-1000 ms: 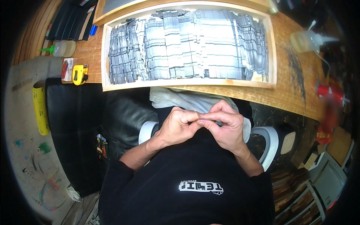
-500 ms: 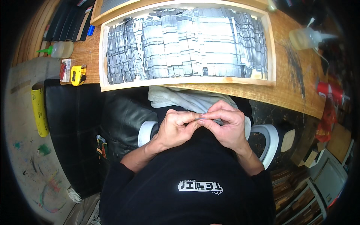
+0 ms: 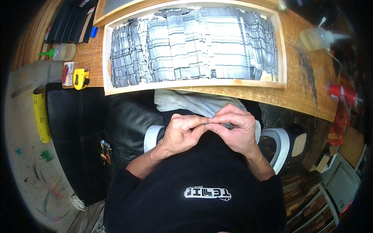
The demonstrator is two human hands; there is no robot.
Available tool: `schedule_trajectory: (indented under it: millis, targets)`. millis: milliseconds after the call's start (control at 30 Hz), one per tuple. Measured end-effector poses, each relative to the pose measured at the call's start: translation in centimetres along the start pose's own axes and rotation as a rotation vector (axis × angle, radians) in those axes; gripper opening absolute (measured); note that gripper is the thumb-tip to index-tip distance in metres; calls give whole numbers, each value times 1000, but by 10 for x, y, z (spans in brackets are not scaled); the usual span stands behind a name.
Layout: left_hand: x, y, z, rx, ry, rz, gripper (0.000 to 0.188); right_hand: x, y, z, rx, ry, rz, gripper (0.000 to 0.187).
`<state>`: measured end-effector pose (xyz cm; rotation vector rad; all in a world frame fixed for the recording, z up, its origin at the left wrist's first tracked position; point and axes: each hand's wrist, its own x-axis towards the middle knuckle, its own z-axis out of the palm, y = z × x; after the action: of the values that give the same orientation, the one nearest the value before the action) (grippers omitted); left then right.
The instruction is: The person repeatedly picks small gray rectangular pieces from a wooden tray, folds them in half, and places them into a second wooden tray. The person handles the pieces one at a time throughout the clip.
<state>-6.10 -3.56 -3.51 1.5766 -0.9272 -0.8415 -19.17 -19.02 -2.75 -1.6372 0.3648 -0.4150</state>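
In front of my chest, my left hand (image 3: 183, 133) and my right hand (image 3: 235, 128) meet, thumbs and forefingers closed in a pinch. Between their fingertips is a thin grey strip (image 3: 206, 123), with only a sliver of its edge showing; the fingers hide the rest. Beyond my hands, on the table, lies a shallow wooden frame (image 3: 194, 85) with a pale rim. Inside it, grey and silvery strips (image 3: 175, 46) of varied widths are laid close together, with pale gaps near the corners. A whitish cloth (image 3: 186, 101) is draped across my lap beneath the hands.
On the wooden table (image 3: 307, 91), a yellow tape measure (image 3: 81, 79), a small red-and-white box (image 3: 67, 73) and a green-tipped bottle (image 3: 64, 51) stand left of the frame. At right are a squeeze bottle (image 3: 312, 39) and a red can (image 3: 342, 94). A black leather seat (image 3: 77, 143) flanks me at left.
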Motion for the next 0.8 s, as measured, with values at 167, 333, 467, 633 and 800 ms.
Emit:
schedule_trajectory:
  millis: [167, 333, 467, 633, 800]
  targets:
    - [-1, 0, 0, -8, -9, -9, 17, 1, 1, 0, 4, -4, -5, 16]
    - [0, 1, 1, -6, -7, -8, 16, 1, -1, -1, 6, -11, -4, 15]
    - [1, 2, 0, -1, -4, -8, 16, 1, 0, -1, 13, -6, -7, 15]
    - [0, 1, 0, 6, -6, -9, 16, 2, 0, -2, 8, -8, -17, 15]
    - [1, 0, 1, 5, 7, 11, 17, 1, 3, -1, 23, 10, -25, 18]
